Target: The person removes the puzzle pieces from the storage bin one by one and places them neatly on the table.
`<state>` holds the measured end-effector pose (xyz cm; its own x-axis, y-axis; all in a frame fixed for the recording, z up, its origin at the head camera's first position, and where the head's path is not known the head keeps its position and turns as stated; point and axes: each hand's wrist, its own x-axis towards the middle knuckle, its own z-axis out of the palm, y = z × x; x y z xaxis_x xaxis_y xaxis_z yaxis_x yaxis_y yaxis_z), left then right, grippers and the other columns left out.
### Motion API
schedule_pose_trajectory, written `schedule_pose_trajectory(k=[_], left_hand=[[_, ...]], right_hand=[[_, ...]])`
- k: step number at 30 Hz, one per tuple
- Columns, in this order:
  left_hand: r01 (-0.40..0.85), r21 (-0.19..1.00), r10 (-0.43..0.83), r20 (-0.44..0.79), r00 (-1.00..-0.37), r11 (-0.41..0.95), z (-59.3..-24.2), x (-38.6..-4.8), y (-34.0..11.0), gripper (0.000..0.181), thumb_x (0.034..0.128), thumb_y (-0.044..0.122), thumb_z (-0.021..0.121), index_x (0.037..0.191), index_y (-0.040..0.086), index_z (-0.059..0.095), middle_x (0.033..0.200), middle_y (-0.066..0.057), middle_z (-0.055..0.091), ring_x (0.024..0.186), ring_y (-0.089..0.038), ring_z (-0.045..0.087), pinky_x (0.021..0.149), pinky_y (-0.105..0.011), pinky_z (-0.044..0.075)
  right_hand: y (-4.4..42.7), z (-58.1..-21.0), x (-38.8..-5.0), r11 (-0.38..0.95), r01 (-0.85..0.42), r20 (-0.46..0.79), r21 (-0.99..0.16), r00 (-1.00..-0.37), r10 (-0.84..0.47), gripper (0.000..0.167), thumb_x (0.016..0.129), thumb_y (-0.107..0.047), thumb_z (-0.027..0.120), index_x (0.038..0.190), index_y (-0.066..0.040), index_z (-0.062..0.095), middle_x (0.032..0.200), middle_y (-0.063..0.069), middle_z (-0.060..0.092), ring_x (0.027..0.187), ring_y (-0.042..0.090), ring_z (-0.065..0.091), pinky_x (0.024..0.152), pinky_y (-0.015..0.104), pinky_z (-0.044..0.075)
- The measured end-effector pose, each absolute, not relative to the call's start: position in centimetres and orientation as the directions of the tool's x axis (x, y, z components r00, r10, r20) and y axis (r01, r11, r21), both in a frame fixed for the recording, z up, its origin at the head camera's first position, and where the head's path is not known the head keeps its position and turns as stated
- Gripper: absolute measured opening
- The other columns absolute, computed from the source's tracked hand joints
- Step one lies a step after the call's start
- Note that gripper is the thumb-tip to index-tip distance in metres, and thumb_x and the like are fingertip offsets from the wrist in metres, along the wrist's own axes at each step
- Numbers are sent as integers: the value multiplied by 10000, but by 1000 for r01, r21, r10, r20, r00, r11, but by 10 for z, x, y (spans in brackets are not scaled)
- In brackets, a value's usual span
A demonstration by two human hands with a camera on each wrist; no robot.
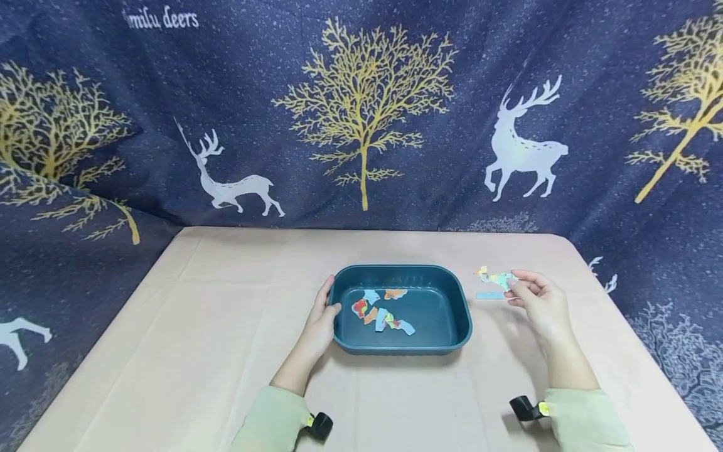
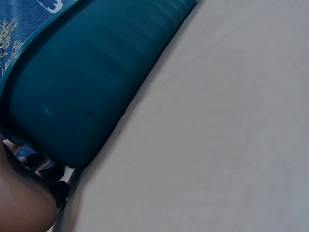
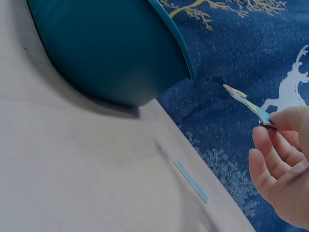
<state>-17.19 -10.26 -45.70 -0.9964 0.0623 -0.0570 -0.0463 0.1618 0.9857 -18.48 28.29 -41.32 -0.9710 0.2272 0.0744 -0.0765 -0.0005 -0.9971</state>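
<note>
My left hand (image 1: 319,320) holds the left end of a dark teal plastic basin (image 1: 407,349), its thumb by the rim and its fingers along the outer wall. Several colourful irregular flat pieces, like puzzle pieces (image 1: 380,319), lie on the basin's floor, mostly to the left. Between thumb and fingers of my right hand (image 1: 542,307) is a puzzle piece (image 1: 498,279) in pale green, yellow and orange, raised above the table right of the basin. The right wrist view shows this puzzle piece (image 3: 248,105) nearly edge-on. Beneath it, a light blue strip (image 1: 489,295) lies flat on the table.
A pale cloth covers the table (image 1: 226,326). Behind it hangs a dark blue curtain (image 1: 423,188) printed with white deer and golden trees. Small black devices (image 1: 320,427) are strapped at both wrists, over light green sleeves.
</note>
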Motion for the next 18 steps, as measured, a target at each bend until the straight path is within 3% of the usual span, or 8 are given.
schedule_pose_trajectory(k=[18], left_hand=[[-51, 985, 62, -62, -996, 166, -454, -171, -102, 575, 998, 152, 317, 1530, 225, 111, 1605, -53, 78, 1474, -313, 51, 1167, -552, 87]], right_hand=[[307, -417, -184, -91, -24, -6, -996, -948, 317, 132, 867, -69, 655, 971, -148, 639, 720, -67, 675, 620, 52, 662, 604, 188, 560]])
